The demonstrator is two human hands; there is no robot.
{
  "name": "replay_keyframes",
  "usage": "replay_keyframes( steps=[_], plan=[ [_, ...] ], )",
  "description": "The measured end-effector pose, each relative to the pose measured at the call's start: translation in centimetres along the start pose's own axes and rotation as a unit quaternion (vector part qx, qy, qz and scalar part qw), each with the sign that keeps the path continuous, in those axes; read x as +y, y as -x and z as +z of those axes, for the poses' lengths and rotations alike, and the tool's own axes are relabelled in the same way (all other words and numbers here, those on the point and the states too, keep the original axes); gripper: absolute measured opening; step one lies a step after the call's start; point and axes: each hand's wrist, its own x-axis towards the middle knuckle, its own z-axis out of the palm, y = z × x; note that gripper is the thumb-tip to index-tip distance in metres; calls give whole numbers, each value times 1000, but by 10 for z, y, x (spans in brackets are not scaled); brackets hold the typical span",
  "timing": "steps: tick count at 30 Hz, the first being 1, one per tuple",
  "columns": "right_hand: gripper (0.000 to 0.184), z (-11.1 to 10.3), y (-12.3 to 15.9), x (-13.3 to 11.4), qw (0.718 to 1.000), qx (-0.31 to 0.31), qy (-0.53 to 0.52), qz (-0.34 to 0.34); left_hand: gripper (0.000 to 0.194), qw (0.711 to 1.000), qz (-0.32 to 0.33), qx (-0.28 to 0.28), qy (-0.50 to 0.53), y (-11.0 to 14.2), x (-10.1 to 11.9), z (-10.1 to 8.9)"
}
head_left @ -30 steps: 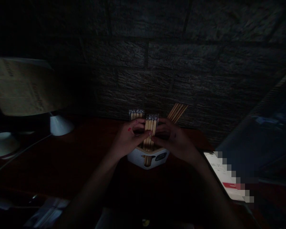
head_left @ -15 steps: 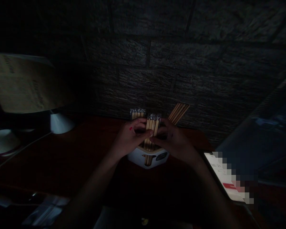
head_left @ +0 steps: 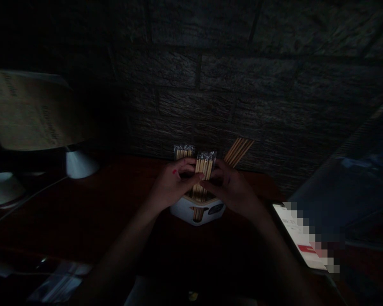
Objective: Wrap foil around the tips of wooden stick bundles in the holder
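A bundle of light wooden chopsticks [head_left: 204, 168] in clear wrap stands upright in a white holder [head_left: 181, 212] with a cut-out in its front. My left hand [head_left: 175, 182] grips the bundle from the left, its thumb across the front. From the other side my right hand [head_left: 231, 185] pinches the same bundle, the two thumbs nearly meeting. Behind my left hand rises a second wrapped bundle [head_left: 184, 152]. Darker brown chopsticks [head_left: 239, 151] lean to the right behind my right hand. My fingers behind the bundle are partly hidden.
A dark brick wall [head_left: 191, 72] backs the reddish wooden table [head_left: 121, 187]. On the left are a lamp [head_left: 35, 110] with a printed shade, a white cup-like container [head_left: 3, 187] and a cable. A lit phone [head_left: 300, 238] lies at the right. Plastic packets [head_left: 59, 282] lie at lower left.
Both hands stay on the chopstick bundle in almost the same place. The view has shifted very slightly; no object has visibly been moved.
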Motion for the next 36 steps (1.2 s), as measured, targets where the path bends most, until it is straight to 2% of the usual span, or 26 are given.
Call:
replay_keyframes(
  steps=[10,19,27,36],
  plan=[
    [37,-1,0,-3,1000,-1,23,-10,21,1000,6,-2,2,0,-1,0],
    [25,-3,1,-7,1000,-11,23,-8,19,1000,19,-7,6,-2,-5,-1],
    [24,-3,1,-1,1000,-12,7,-6,19,1000,10,-8,-7,-1,-3,-2],
    [28,-2,0,-5,1000,-11,15,5,18,999,-11,-32,3,-2,1,-3]
  ],
)
